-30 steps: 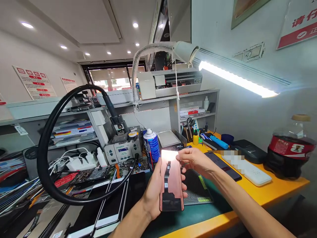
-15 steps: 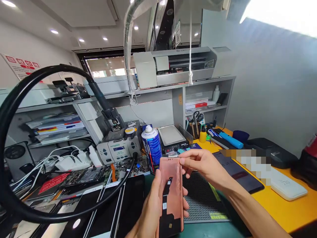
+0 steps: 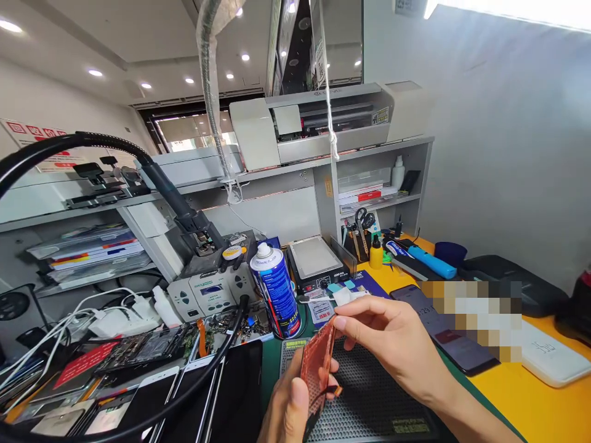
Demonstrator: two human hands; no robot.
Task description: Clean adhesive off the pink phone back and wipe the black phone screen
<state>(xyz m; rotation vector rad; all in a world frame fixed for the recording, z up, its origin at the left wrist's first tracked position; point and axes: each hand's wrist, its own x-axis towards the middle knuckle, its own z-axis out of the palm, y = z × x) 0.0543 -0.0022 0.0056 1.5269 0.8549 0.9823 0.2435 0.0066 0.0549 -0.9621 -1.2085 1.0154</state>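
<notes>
A thin phone screen panel [image 3: 317,360] with a copper-coloured back is held up in the middle of the head view, tilted sideways. A short dark flex cable [image 3: 333,390] sticks out from its lower part. My left hand [image 3: 289,403] wraps round the lower part of the panel, thumb on the near side and fingertips showing beyond its right edge. My right hand [image 3: 392,344] pinches the panel's top corner between thumb and fingers. Beneath both hands lies a dark perforated work mat [image 3: 369,394].
A blue spray can [image 3: 277,295] stands behind the hands, beside a heating plate [image 3: 316,258]. Several phones and boards lie left, under a thick black hose [image 3: 203,375]. A dark phone [image 3: 447,335] and a white power bank [image 3: 554,354] lie right on the yellow bench.
The panel has turned from facing me nearly flat to a steep sideways tilt, and its flex cable now sticks out. Both hands keep their hold. My view has shifted slightly.
</notes>
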